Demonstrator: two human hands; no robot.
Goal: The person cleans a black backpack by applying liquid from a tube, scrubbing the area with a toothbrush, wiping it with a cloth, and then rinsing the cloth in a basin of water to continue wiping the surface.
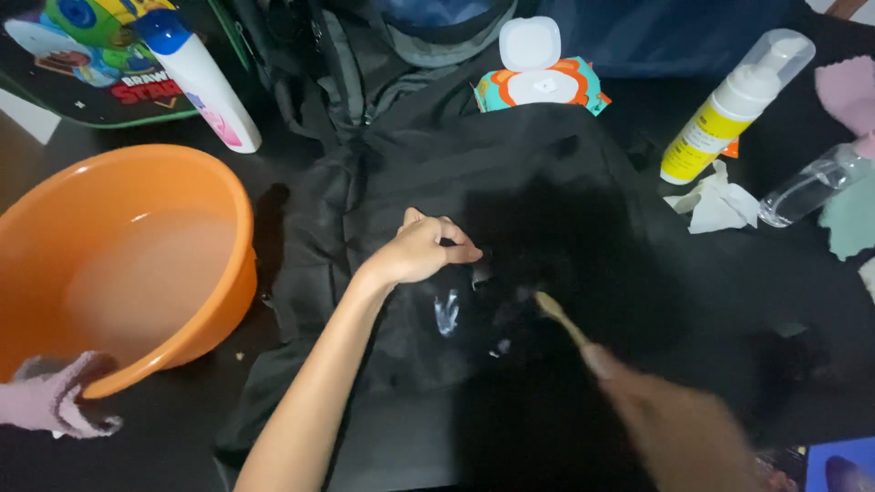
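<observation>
Count: one black garment (547, 200), one wooden-handled brush (558, 315), one orange basin (128, 264), three bottles, one wipes pack (540, 82), two hands.
Left hand: left hand (421, 251) rests on the garment, fingers curled and pinching a fold of the cloth, just left of the brush.
Right hand: right hand (665, 419), blurred, is clamped on the brush handle; the brush tip meets the cloth near the white foam patch (447, 312).
Garment: spread flat over the dark counter (173, 428), between the basin and the bottles, filling the middle.
Basin: left of the garment, holding cloudy water; a pink cloth (50, 401) lies at its near rim.
Bottles: white bottle with blue cap (202, 77) far left; foam pump bottle (734, 105) and clear bottle (811, 187) on the right, with a crumpled tissue (720, 202) between them.
Open room: bare counter shows only at the near left; the right edge is crowded.
</observation>
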